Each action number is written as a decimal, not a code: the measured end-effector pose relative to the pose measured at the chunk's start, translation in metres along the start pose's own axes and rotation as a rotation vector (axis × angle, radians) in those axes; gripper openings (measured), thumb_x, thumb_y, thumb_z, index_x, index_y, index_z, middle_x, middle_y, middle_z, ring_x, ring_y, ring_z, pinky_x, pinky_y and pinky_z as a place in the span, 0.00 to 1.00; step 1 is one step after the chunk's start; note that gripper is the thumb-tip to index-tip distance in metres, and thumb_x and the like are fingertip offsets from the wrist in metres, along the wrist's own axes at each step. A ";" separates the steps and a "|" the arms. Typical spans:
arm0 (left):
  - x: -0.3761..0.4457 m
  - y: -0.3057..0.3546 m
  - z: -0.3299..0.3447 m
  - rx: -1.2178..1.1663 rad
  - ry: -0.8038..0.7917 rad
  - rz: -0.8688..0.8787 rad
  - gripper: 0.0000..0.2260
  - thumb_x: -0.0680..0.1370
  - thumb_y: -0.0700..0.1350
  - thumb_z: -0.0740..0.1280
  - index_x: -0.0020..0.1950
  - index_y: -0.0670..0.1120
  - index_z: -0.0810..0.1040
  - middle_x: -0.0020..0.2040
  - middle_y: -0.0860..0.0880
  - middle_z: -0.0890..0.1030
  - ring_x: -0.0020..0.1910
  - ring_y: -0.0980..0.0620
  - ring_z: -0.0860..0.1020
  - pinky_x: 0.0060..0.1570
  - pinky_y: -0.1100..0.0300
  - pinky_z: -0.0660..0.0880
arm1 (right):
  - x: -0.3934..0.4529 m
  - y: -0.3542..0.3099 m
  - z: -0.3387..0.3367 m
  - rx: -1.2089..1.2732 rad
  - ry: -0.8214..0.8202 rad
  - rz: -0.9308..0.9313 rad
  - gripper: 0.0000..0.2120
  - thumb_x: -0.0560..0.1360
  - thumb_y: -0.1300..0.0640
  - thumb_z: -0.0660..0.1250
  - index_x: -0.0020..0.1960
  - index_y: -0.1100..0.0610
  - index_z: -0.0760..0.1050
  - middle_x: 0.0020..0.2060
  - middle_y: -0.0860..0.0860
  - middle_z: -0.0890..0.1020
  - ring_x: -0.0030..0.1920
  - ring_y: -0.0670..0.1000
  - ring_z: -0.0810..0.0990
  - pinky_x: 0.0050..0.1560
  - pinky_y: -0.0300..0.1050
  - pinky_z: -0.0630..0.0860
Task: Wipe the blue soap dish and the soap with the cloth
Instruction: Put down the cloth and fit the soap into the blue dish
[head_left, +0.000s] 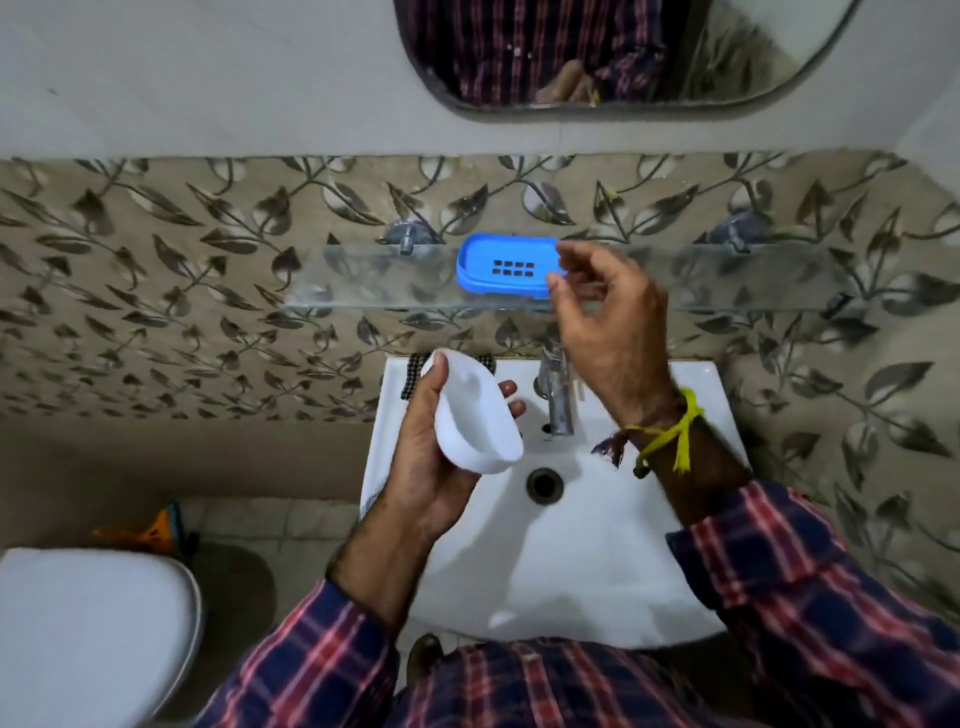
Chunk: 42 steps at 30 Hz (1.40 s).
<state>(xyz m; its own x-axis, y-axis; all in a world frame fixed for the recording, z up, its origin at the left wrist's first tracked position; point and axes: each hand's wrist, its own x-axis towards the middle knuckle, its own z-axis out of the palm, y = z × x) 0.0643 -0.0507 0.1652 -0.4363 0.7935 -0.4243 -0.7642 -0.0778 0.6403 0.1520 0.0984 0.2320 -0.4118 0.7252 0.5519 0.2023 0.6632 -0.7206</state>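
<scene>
1. Here, your left hand (436, 457) grips the white oval bar of soap (475, 415) over the white ceramic washbasin (597, 545), thumb along its far edge and fingers wrapped beneath it.
2. Your right hand (608, 322) is raised at the clear glass wall shelf (363, 280), fingers loosely curled and spread, pinching nothing.
3. Its fingertips (558, 280) sit at the right end of the blue plastic soap dish (506, 266); whether they touch it is unclear.
4. The dish rests empty on the shelf, its slotted drain holes showing.
5. The checked black-and-white cloth (415, 374) lies on the basin's back rim, partly hidden behind the soap.
6. The chrome tap (558, 395) stands below your right wrist.
</scene>
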 end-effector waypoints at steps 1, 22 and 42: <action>-0.001 0.005 0.003 0.073 0.000 0.067 0.26 0.77 0.64 0.66 0.66 0.48 0.78 0.54 0.45 0.84 0.51 0.46 0.84 0.51 0.51 0.80 | 0.013 0.000 0.002 -0.031 0.000 -0.017 0.12 0.75 0.59 0.70 0.58 0.61 0.80 0.51 0.57 0.84 0.50 0.53 0.83 0.55 0.46 0.79; 0.009 0.061 0.006 0.201 0.246 0.550 0.32 0.64 0.65 0.74 0.62 0.48 0.79 0.46 0.52 0.84 0.45 0.53 0.82 0.41 0.59 0.79 | 0.080 0.006 -0.002 -0.105 -0.273 0.079 0.12 0.71 0.64 0.74 0.49 0.55 0.74 0.36 0.49 0.80 0.37 0.49 0.80 0.37 0.36 0.73; 0.006 -0.021 0.020 0.705 0.201 0.599 0.27 0.73 0.59 0.72 0.70 0.51 0.74 0.64 0.48 0.81 0.61 0.50 0.82 0.57 0.45 0.82 | -0.106 0.011 0.013 0.553 -0.463 0.629 0.28 0.75 0.35 0.64 0.57 0.58 0.67 0.54 0.63 0.77 0.54 0.61 0.80 0.57 0.65 0.76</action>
<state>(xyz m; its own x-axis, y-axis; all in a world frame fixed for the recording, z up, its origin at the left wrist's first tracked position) 0.0875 -0.0317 0.1617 -0.7869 0.6158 0.0405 0.0486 -0.0036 0.9988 0.1865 0.0262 0.1599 -0.7050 0.6953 -0.1396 0.1069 -0.0905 -0.9901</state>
